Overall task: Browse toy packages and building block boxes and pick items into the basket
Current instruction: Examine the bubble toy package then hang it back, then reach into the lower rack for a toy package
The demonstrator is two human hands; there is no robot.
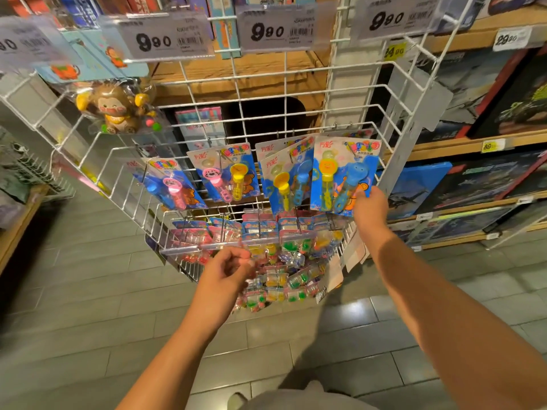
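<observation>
A white wire display rack (266, 113) carries hanging toy packages. My right hand (370, 207) pinches the lower right corner of a blue bubble-wand package (340, 176) that hangs at the right end of the middle row. Three similar bubble-wand packages (228, 173) hang to its left. My left hand (228, 270) hovers with loosely curled fingers in front of the bottom row of small clear toy packs (284, 261) and holds nothing. No basket is in view.
A monkey toy package (118, 109) hangs at the upper left of the rack. Price tags reading 9.90 (275, 31) line the top. Building block boxes (479, 184) fill the wooden shelves on the right. Grey tile floor (88, 291) lies below.
</observation>
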